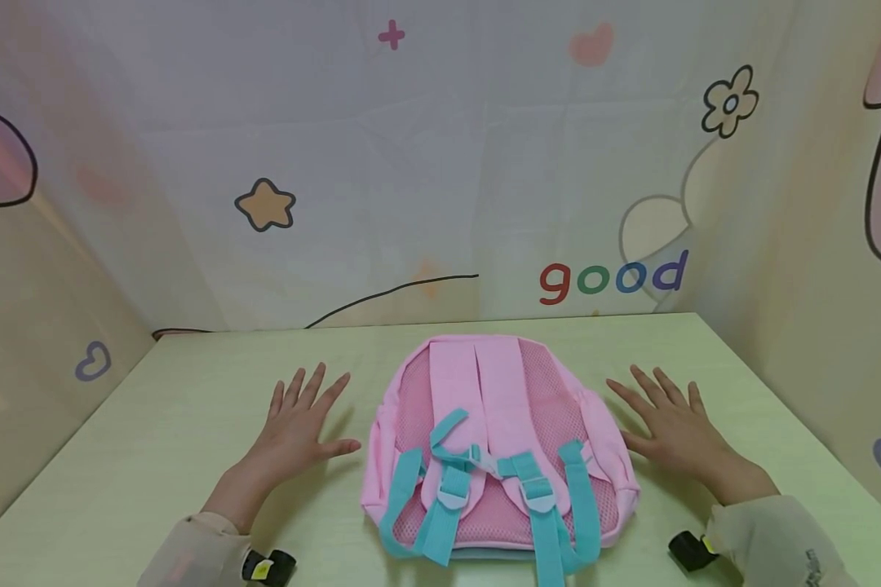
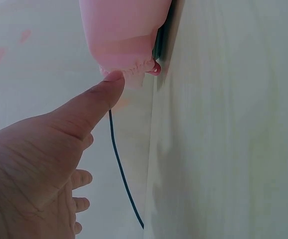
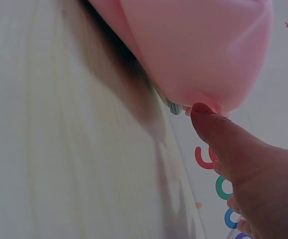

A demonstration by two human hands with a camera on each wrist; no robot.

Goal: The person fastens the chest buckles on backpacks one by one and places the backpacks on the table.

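Observation:
A pink backpack [image 1: 458, 367] lies on the table with its mesh back and shoulder straps facing up. Teal webbing straps [image 1: 583, 505] with pale buckles hang over its near edge. To its left my left hand [image 1: 301, 428] hovers with fingers spread, thumb pointing at the bag's side. On the other side my right hand [image 1: 671, 428] is spread likewise, its thumb close beside the bag. In the left wrist view the thumb overlaps the bag's pink side pocket [image 2: 124, 35]. The right wrist view has the thumb tip right at the bag's rounded pink side [image 3: 199, 50].
The pale wooden table [image 1: 213, 391] reaches back to a printed cloth backdrop [image 1: 382, 179] with a star, a flower and the word "good". Cloth walls also stand at left and right. A small black device [image 1: 270, 567] sits at the left wrist, another [image 1: 692, 552] at the right.

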